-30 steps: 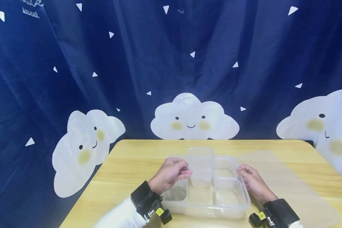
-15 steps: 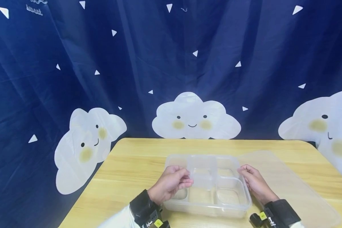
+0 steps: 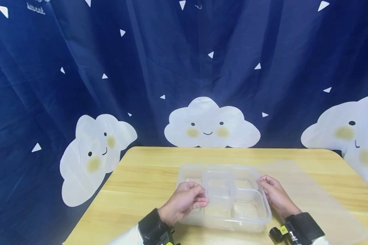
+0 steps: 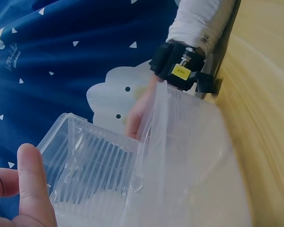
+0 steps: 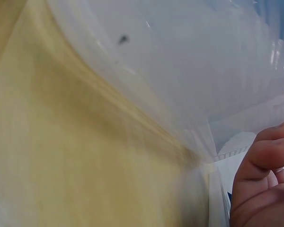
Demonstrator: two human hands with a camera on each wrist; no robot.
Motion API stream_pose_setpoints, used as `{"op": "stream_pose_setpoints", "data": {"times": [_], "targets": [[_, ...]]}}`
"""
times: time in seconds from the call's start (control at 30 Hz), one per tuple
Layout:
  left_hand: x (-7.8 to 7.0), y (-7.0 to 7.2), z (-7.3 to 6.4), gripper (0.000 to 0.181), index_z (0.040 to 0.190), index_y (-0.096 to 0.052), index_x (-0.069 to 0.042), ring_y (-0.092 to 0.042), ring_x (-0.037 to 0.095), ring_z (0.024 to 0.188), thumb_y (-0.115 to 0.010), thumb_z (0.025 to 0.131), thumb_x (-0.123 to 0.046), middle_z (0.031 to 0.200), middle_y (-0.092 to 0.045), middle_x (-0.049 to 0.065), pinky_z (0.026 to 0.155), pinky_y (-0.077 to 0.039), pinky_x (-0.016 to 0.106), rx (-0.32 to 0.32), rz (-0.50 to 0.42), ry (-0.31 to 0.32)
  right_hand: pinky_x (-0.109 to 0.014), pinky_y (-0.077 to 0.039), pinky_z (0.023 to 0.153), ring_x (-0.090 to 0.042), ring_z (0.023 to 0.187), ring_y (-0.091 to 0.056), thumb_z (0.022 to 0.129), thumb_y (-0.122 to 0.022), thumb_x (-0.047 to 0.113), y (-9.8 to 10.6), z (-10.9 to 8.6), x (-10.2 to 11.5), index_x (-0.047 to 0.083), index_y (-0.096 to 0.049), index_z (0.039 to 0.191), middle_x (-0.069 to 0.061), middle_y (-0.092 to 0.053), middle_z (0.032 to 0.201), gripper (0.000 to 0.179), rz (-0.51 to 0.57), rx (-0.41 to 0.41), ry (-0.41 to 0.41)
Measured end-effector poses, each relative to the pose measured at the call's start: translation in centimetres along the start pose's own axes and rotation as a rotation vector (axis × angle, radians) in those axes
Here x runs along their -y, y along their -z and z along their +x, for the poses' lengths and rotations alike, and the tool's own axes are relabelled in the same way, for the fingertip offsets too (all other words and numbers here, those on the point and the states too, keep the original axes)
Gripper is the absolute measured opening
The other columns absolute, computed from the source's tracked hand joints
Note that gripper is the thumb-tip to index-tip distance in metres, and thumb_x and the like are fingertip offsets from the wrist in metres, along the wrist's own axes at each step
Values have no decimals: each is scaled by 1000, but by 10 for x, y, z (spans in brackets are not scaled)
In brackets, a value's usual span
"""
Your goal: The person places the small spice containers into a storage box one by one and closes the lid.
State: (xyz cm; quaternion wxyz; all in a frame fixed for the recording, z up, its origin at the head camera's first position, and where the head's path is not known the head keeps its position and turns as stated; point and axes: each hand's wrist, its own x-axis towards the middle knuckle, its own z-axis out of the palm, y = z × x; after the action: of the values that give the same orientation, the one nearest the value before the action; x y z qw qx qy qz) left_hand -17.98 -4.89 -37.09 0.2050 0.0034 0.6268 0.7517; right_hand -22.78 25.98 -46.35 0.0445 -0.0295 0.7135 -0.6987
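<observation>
A clear plastic storage box (image 3: 224,225) stands on the table, with several small clear containers inside, such as one at the front right (image 3: 246,207). My left hand (image 3: 185,202) pinches the left edge of another small clear container (image 4: 92,175), over the box's middle column. Ribs show on that container in the left wrist view. How deep it sits is hard to tell through the clear walls. At the box's right rim, my right hand (image 3: 276,195) holds the edge between thumb and fingers. My left hand hides part of the box's left side.
A flat translucent sheet (image 3: 316,204) lies on the table to the right of the box. The wooden table (image 3: 135,190) ends at the back against a dark blue curtain (image 3: 184,68) with printed clouds.
The small container in my left hand has gone down from above the back rim into the middle of the box. My left hand has lowered slightly, while the right stays at the rim.
</observation>
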Motion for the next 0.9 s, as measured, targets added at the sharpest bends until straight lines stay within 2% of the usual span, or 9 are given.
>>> {"op": "stream_pose_setpoints", "data": {"times": [0.33,0.6,0.9], "targets": [[11,-1,-1,9,95,-53,7,-61,9,61,-52,88,1,75,-57,7,66,-56,19,14,-22,34,-19,-36,45,-6,49,-34,101,-48,13,0,1,-1,0,-51,94,9,-32,59,15,13,-31,-7],[19,-1,6,11,97,-52,10,-62,9,60,-52,90,2,77,-56,8,67,-56,19,11,7,62,-19,-35,44,-6,48,-34,101,-48,14,-1,1,-1,-2,-50,95,8,-31,59,17,12,-25,-6],[21,-1,7,11,98,-54,9,-64,9,59,-52,90,2,75,-57,8,67,-56,20,7,22,92,-20,-33,43,-5,48,-35,101,-48,15,0,1,-2,-4,-48,95,9,-34,59,20,22,0,25]]}}
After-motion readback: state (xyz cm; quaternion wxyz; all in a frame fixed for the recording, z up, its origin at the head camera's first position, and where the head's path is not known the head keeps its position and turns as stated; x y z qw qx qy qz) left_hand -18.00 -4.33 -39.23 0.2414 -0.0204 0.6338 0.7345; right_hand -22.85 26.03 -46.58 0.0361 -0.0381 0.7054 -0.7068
